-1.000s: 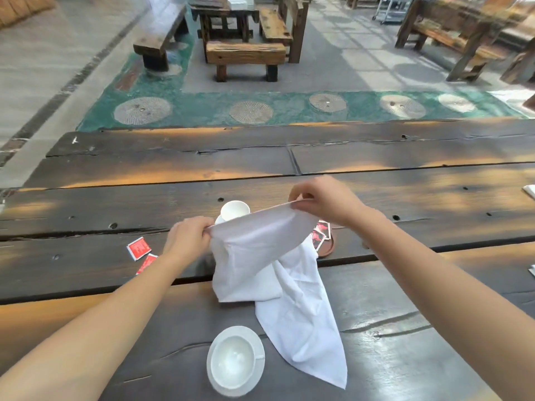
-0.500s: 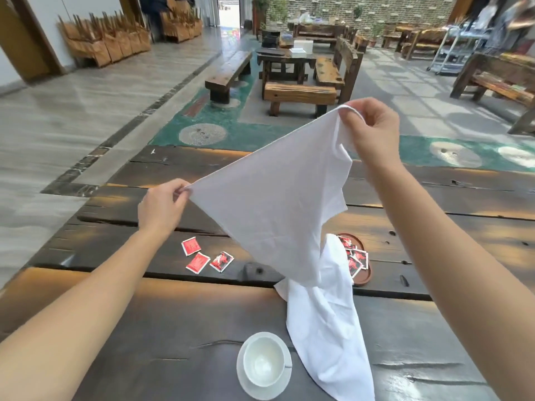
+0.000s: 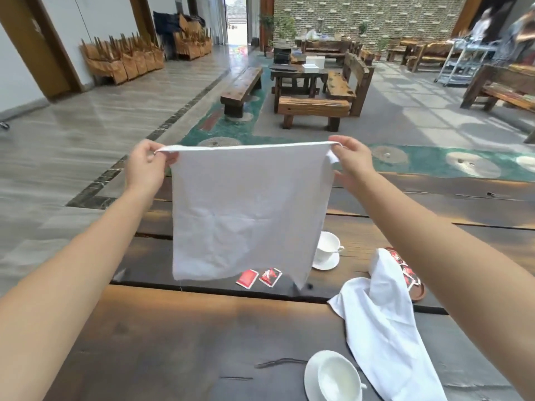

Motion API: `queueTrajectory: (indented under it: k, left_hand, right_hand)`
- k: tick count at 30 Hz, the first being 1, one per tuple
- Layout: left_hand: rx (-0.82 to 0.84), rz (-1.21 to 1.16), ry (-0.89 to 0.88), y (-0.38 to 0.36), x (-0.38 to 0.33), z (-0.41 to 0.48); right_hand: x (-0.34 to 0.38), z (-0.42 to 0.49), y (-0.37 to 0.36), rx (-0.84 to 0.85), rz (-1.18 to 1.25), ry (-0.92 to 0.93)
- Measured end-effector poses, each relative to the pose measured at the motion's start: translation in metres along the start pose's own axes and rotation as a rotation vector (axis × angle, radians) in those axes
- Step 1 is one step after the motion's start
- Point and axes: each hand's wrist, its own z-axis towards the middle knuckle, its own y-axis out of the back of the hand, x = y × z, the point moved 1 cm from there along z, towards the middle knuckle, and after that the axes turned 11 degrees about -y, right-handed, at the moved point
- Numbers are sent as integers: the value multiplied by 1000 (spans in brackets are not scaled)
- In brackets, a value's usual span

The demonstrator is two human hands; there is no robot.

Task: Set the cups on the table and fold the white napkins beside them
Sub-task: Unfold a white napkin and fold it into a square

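**Napkin held up flat over the bench**

The dark wood bench (image 3: 173, 342) runs under both arms. One white napkin (image 3: 246, 215) hangs spread in the air. The left grip (image 3: 146, 166) pinches its top left corner and the right grip (image 3: 351, 162) pinches the top right, with the edge pulled tight between them. A second napkin (image 3: 382, 328) lies crumpled on the bench below the right grip. The near cup (image 3: 335, 377) sits on its saucer beside that cloth. The far cup (image 3: 327, 244) stands on its saucer by the hanging napkin's lower right corner. Two red packets (image 3: 259, 277) lie just under the held napkin.
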Motion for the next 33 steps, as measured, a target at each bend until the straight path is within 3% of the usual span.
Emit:
queueTrajectory:
  k: [6, 11, 17, 22, 27, 33]
  left_hand:
    - [55, 14, -92, 66, 6, 43]
    - [376, 246, -115, 123, 51, 15]
    - [760, 565, -61, 164, 114, -62]
    - [1036, 795, -25, 176, 154, -130]
    - [1225, 862, 77, 184, 185, -189]
    - [1252, 805, 198, 196, 205, -218]
  right_hand:
    - [19, -1, -47, 25, 70, 149]
    - [-29, -19, -46, 216, -51, 102]
    - [-121, -59, -19, 515, -586, -58]
    - [-199, -96, -12, 714, -1103, -77]
    - [-263, -124, -3, 761, -1363, -101]
    - [-290, -142, 5, 813, -1389, -117]
